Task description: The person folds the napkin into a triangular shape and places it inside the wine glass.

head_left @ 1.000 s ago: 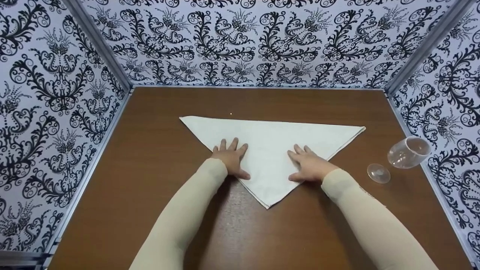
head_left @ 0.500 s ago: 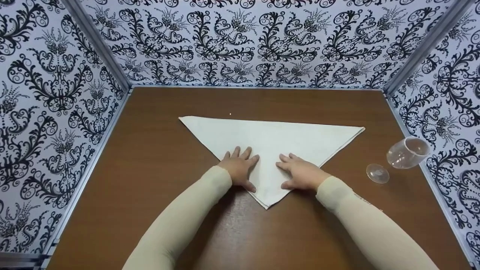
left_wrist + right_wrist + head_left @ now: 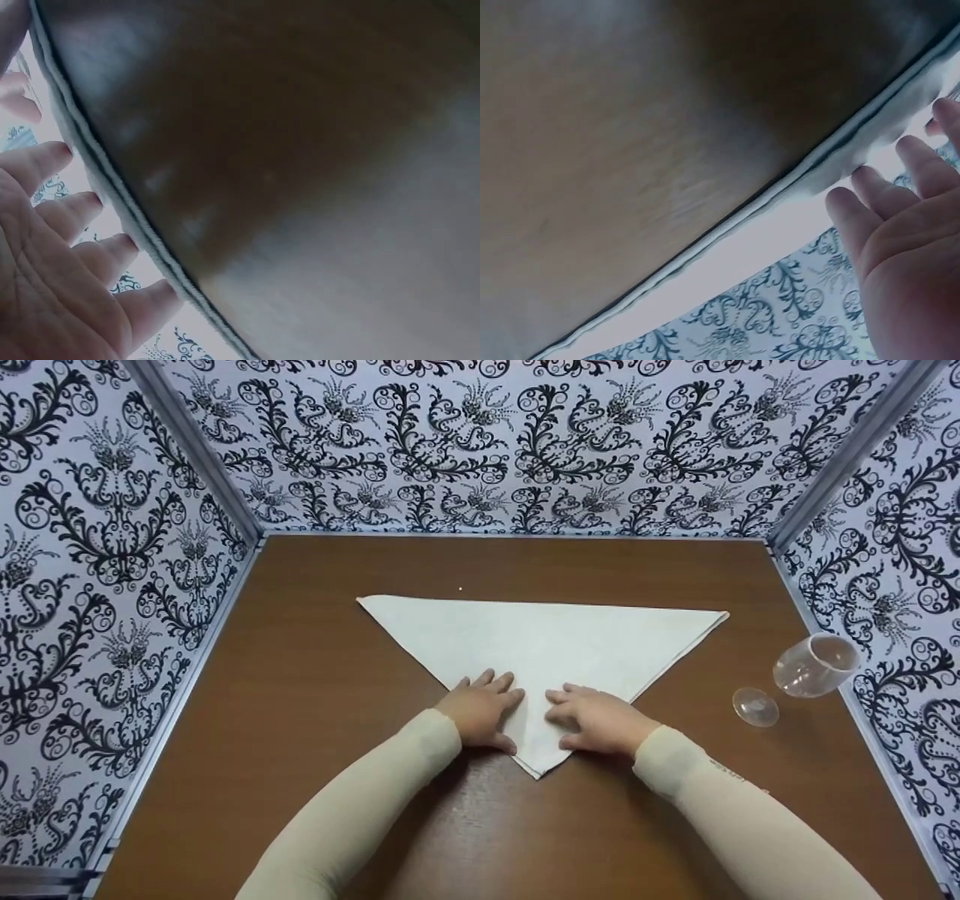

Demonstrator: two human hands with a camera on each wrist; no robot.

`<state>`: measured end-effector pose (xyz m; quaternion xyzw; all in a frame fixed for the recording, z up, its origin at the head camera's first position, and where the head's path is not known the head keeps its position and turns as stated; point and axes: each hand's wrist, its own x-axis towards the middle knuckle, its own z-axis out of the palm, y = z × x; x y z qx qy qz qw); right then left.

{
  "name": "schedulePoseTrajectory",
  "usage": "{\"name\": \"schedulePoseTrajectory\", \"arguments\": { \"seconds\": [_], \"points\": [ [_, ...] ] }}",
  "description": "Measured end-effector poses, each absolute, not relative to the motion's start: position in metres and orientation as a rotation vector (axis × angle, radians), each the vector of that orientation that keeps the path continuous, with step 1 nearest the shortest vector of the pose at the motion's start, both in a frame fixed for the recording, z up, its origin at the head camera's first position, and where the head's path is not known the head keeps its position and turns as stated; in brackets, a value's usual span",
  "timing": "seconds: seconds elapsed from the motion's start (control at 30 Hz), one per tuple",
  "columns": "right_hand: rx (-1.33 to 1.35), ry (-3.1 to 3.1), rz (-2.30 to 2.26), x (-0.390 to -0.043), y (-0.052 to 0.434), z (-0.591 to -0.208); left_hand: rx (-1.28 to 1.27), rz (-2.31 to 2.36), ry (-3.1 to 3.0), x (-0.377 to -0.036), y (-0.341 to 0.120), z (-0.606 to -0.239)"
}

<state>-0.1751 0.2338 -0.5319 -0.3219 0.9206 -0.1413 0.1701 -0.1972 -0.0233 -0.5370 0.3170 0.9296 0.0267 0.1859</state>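
Black-and-white patterned walls [image 3: 450, 442] stand round the brown table [image 3: 300, 780] on three sides, with grey metal rails [image 3: 196, 450] at the corners. From my head view I see a white cloth [image 3: 555, 641] lying flat near the middle of the table, folded into a triangle, its long edge at the far side and one point toward the person. I have the left hand [image 3: 480, 714] resting on its left slanting edge and the right hand [image 3: 604, 721] on its right one, both near that point. Fingers are apart on each, clamped on nothing. My wrist views show the fingertips along the cloth's layered edges. Cream sleeves [image 3: 360, 795] cover both arms. Over to the right I see a clear stemmed glass [image 3: 806, 671] standing upright, apart from the cloth and the right hand.
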Motion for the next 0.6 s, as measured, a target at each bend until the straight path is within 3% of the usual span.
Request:
{"name": "schedulePoseTrajectory", "arguments": {
  "seconds": [0.13,0.43,0.6],
  "points": [
    [-0.997,2.595,-0.391,-0.169,0.232,-0.534,0.977,0.074,2.662,-0.194,-0.022,-0.538],
    [-1.077,2.617,-0.356,-0.157,0.232,-0.534,1.467,0.136,2.631,-0.179,-0.019,-0.537],
    [-1.077,2.628,-0.328,-0.155,0.23,-0.534,1.491,0.135,2.614,-0.179,-0.022,-0.542]
  ]
}}
